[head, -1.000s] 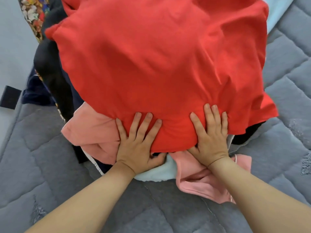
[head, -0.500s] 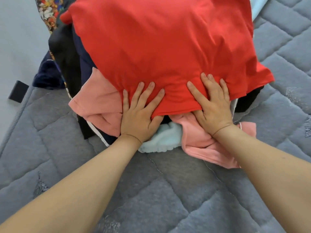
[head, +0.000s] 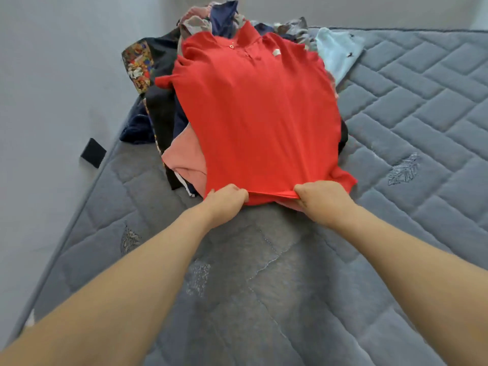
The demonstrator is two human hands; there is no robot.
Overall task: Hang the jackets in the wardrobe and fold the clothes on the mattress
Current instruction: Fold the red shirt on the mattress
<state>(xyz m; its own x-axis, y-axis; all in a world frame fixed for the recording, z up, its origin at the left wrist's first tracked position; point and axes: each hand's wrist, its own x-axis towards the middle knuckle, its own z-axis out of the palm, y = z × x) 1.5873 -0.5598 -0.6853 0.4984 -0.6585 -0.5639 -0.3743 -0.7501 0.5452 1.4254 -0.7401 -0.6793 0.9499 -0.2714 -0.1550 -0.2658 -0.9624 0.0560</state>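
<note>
Red polo shirt (head: pixel 258 114) lies spread face up over a heap of clothes (head: pixel 169 107) at the far left of the grey quilted mattress (head: pixel 409 128), collar at the far end. The left hand (head: pixel 224 200) and right hand (head: pixel 320 198) each grip its near hem, fingers curled round the bunched cloth. A pink garment (head: pixel 184 157) shows under its left edge, a pale blue one (head: pixel 336 51) at the far right.
</note>
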